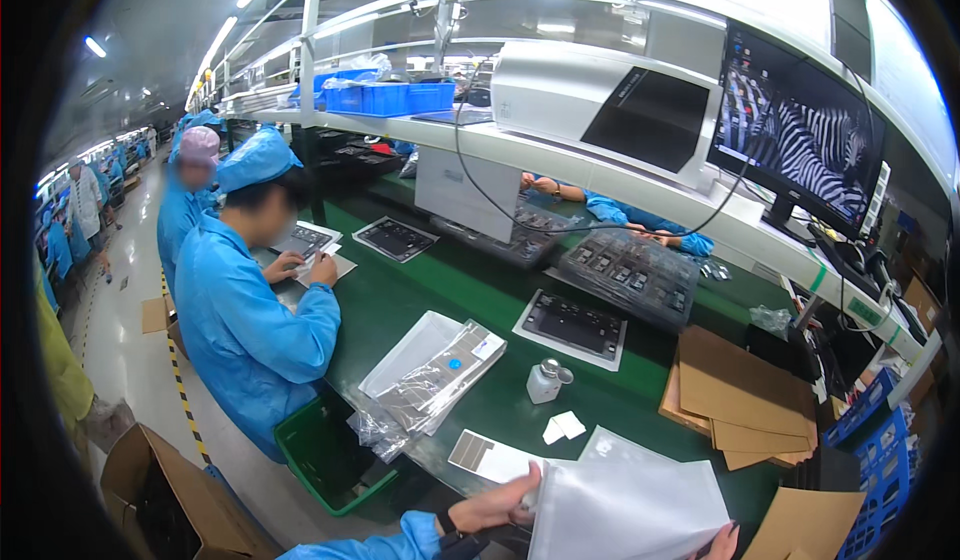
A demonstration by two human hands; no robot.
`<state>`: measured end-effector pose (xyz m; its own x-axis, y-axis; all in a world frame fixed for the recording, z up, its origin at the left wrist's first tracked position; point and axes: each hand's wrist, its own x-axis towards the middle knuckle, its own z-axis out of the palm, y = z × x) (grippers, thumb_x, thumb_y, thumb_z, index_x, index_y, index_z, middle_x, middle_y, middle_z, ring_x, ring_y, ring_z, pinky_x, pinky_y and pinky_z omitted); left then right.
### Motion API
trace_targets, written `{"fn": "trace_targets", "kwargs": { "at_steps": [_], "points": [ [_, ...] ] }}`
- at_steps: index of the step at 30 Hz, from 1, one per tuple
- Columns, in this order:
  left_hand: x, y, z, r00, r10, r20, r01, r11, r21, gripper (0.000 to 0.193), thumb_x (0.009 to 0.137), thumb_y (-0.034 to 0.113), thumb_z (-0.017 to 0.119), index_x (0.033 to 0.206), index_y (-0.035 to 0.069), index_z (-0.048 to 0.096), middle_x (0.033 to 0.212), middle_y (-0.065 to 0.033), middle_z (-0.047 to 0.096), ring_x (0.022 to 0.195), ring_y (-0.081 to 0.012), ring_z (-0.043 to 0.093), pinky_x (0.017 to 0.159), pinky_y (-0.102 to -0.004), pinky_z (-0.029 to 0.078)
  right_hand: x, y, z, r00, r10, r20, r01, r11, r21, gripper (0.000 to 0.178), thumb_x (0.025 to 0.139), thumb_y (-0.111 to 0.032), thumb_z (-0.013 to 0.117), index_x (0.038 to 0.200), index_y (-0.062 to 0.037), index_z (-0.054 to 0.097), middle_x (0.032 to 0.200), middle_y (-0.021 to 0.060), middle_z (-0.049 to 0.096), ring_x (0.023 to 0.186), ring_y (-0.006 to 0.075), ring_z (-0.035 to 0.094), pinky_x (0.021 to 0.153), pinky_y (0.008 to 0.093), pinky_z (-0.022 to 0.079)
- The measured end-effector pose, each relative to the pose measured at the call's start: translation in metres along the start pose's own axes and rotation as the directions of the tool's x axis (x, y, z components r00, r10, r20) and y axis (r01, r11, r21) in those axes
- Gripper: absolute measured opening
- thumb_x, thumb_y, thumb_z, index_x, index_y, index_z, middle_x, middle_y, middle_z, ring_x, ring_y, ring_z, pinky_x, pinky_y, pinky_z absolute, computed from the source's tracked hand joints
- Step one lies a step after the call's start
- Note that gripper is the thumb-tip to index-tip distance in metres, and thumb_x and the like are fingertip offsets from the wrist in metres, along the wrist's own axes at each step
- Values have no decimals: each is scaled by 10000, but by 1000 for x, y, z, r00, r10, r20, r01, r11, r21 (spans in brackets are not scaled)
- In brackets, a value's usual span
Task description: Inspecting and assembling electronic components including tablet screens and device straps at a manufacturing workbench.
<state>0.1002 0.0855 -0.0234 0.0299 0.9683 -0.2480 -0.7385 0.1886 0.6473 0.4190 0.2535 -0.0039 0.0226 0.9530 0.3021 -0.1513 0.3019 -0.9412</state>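
Note:
At the table's near edge I hold a frosted white plastic sheet [628, 505], perhaps a flat bag, slightly tilted. My left hand [492, 505] grips its left edge, thumb on top. My right hand [720, 542], mostly cut off by the lower edge, pinches its lower right corner. A paler translucent sheet [640, 447] lies just beyond it. Left of that rests a white card with grey strips [492, 455]. Small white wipes [564, 427] and a white dispenser bottle with a metal top [545, 382] stand close by.
A stack of plastic-wrapped panels [440, 375] lies left; a dark flat part [572, 325] sits farther back. Cardboard sheets [745, 390] and a blue crate [880, 480] are right. A green bin [325, 460] hangs by the table beside a seated co-worker [250, 300]. Overhead, a shelf bears a monitor [800, 125].

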Motion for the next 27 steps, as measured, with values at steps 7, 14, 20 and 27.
{"fn": "trace_targets", "kwargs": {
  "at_steps": [7,14,20,27],
  "points": [
    [-8,5,38,937,292,-191,-205,905,373,454,938,308,634,1272,14,545,1040,-33,654,985,-116,608,847,-295,495,-13,-41,26,973,226,44,-225,974,-21,477,951,-159,586,1329,101,455,735,-48,435,609,61,372,503,223,282],
    [15,18,-2,824,367,-431,-308,929,203,281,903,190,658,1088,-15,605,947,-82,684,784,-152,672,687,-291,551,-25,-67,35,825,434,363,-494,865,87,206,980,-144,529,1143,-19,521,860,-18,556,647,37,512,483,180,389],
    [27,15,-12,836,396,-380,-328,916,231,270,927,186,618,1103,-17,596,941,-78,676,788,-147,668,702,-285,546,-24,-59,5,826,310,471,-191,939,-285,114,968,-100,561,967,13,569,775,-6,542,688,65,511,642,209,419],
    [21,-9,10,865,354,-356,-239,914,327,307,949,194,600,1169,-19,587,959,-36,659,824,-100,625,722,-253,513,-35,-36,-16,822,448,352,-474,880,-14,195,942,-217,616,975,-25,608,690,-28,569,622,63,515,596,203,406]
  ]
}}
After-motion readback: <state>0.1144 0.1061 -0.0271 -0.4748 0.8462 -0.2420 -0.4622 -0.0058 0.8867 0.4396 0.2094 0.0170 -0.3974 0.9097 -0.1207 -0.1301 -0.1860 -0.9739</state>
